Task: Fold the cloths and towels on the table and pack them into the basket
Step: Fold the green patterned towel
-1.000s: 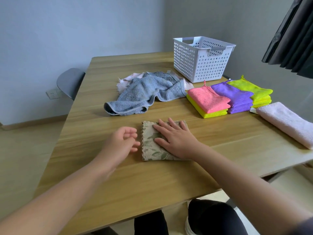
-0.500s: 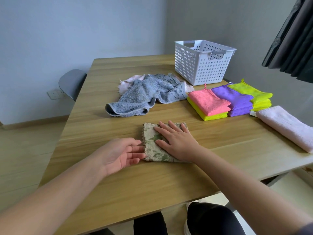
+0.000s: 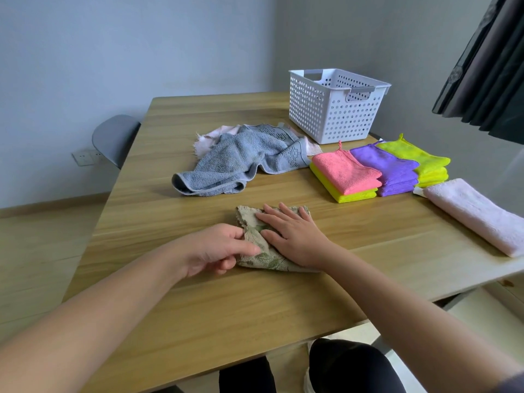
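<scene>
Table: a long light-wood laminate table (image 3: 198,307) with a smooth, streaky grain, everything else lying on its top.
Curtain: a dark pleated fabric curtain (image 3: 487,66) hanging at the upper right.
Basket: a white rectangular plastic basket (image 3: 320,114), walls full of round holes, grey handle slots, upright at the far right of the table.
Chair: a grey rounded chair back (image 3: 113,137) beyond the table's left edge.
Grey towel: a crumpled blue-grey terry towel (image 3: 241,163), loopy pile with a patterned band, heaped mid-table over a pale pink frayed cloth (image 3: 207,136).
Pink towel: a pale pink fluffy towel (image 3: 476,217) folded into a long bar, running along the right edge.
Stacks: folded microfibre squares beside the basket; a coral cloth (image 3: 346,171) on a yellow one, then a purple stack (image 3: 388,168), then a lime stack (image 3: 419,163).
Leaf cloth: a beige woven cloth with green leaf print (image 3: 249,219), folded flat and near-square just before the person, its scalloped edge facing left; the hands hide too much to name its long axis.
Right hand: the right hand (image 3: 292,236) lies flat on it, fingers straight and spread, pointing away-left.
Left hand: the left hand (image 3: 215,248) pinches the cloth's near-left edge, thumb on top, fingers curled beneath.
</scene>
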### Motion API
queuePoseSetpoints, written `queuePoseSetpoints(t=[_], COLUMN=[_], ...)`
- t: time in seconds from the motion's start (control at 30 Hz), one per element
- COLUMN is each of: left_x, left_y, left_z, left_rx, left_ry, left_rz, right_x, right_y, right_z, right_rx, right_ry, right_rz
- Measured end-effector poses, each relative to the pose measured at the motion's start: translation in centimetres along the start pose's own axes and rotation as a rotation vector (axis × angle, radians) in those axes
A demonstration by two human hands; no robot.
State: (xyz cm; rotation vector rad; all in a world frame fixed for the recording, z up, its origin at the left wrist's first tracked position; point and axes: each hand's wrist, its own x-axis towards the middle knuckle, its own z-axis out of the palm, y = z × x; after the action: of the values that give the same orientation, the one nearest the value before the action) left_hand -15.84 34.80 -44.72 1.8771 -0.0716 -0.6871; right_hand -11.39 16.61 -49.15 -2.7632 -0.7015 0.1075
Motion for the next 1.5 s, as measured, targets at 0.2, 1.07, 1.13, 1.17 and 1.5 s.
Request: queuePoseSetpoints(t=[0.2, 1.07, 1.13, 1.17, 1.5], left_x=[0.5, 1.9, 1.9, 1.9, 2.3], left_y=[-0.5, -1.1, -1.2, -1.3, -0.7], left_z=[0.0, -0.3, -0.2, -0.2, -0.1], left_rx=[0.040, 0.190, 0.140, 0.120, 0.009], left_ry=[-0.084, -0.032, -0.069, -0.087, -0.169], left_rz=[0.188, 0.368, 0.346, 0.334, 0.222], right_x=[0.6, 1.5, 1.4, 1.4, 2.2], right_y=[0.2, 0.4, 0.4, 0.4, 0.3], right_z=[-0.8, -1.4, -0.8, -0.7, -1.8], right_rx=[0.142, 0.089, 0.043, 0.040, 0.106], right_ry=[-0.081, -0.077, -0.053, -0.050, -0.164], right_rz=[0.027, 0.039, 0.030, 0.032, 0.064])
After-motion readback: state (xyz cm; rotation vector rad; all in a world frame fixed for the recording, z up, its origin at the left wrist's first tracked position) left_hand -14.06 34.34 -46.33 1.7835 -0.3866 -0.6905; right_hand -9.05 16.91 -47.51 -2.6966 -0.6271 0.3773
